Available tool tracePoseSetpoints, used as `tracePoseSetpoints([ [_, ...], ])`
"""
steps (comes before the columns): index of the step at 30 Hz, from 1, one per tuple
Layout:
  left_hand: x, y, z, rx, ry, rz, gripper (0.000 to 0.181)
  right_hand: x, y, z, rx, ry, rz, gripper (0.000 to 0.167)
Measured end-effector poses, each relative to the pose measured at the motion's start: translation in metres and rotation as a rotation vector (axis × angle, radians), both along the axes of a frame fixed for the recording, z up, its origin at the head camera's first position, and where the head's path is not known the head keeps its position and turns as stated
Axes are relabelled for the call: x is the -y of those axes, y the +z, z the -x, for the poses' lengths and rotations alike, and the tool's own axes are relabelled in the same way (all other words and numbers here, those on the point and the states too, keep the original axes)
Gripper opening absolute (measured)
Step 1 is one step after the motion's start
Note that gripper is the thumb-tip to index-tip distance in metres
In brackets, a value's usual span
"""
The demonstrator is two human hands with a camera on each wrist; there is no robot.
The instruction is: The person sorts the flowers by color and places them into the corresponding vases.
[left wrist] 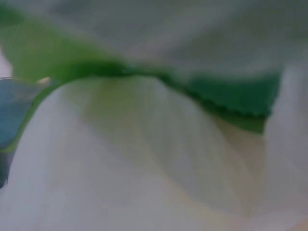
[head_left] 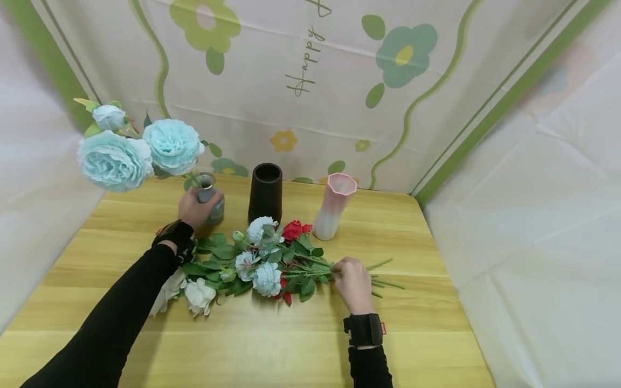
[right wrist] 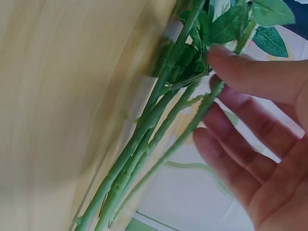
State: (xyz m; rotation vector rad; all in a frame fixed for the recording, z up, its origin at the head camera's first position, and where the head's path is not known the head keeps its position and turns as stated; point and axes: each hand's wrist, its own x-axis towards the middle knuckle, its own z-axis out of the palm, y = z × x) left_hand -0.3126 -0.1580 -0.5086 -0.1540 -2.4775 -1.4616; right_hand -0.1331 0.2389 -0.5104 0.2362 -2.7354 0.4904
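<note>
My left hand (head_left: pixel 195 209) grips a small grey-blue vase (head_left: pixel 216 211) near its neck. Large pale blue artificial peonies (head_left: pixel 115 161) lean left out of its mouth. In the left wrist view, blurred white petals (left wrist: pixel 110 159) and green leaves hide that hand. Over the table's right half, my right hand (head_left: pixel 353 284) pinches a green flower stem (right wrist: pixel 204 106) between thumb and fingers, beside several other stems (right wrist: pixel 144 130). Those stems run to a pile of pale blue flowers (head_left: pixel 267 278), a red rose (head_left: pixel 292 230) and leaves lying on the table.
A black vase (head_left: pixel 265 199) stands upright behind the pile. Right of it is a pink-and-white vase (head_left: pixel 333 207). White flowers (head_left: pixel 200 296) lie by my left forearm on the wooden table (head_left: pixel 252 345). A flower-printed cloth (head_left: pixel 271 70) hangs behind; white sheets flank both sides.
</note>
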Motion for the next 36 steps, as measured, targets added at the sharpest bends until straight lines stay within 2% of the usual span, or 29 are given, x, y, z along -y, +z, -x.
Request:
tracePoseSetpoints([
  [8,0.001,-0.004,0.001,-0.009,0.001,-0.018,0.047,0.000,0.001,0.000,-0.134,0.038,0.000,0.013],
  [14,0.002,-0.004,0.001,-0.002,0.010,-0.020,0.047,0.003,0.006,0.001,-0.290,0.072,-0.007,0.010],
  [19,0.002,-0.006,0.003,-0.004,-0.001,-0.021,0.046,0.005,0.013,0.003,-0.411,0.098,0.038,0.011],
  [26,0.001,-0.002,-0.001,-0.029,0.000,-0.021,0.044,0.009,0.024,0.004,-0.560,0.105,0.108,0.016],
  [31,0.001,-0.001,0.000,-0.038,0.000,-0.018,0.044,0.012,0.032,0.005,-0.613,0.103,0.121,0.018],
  [36,0.001,-0.003,0.002,0.012,-0.005,-0.025,0.051,0.014,0.037,0.005,-0.629,0.101,0.137,0.017],
])
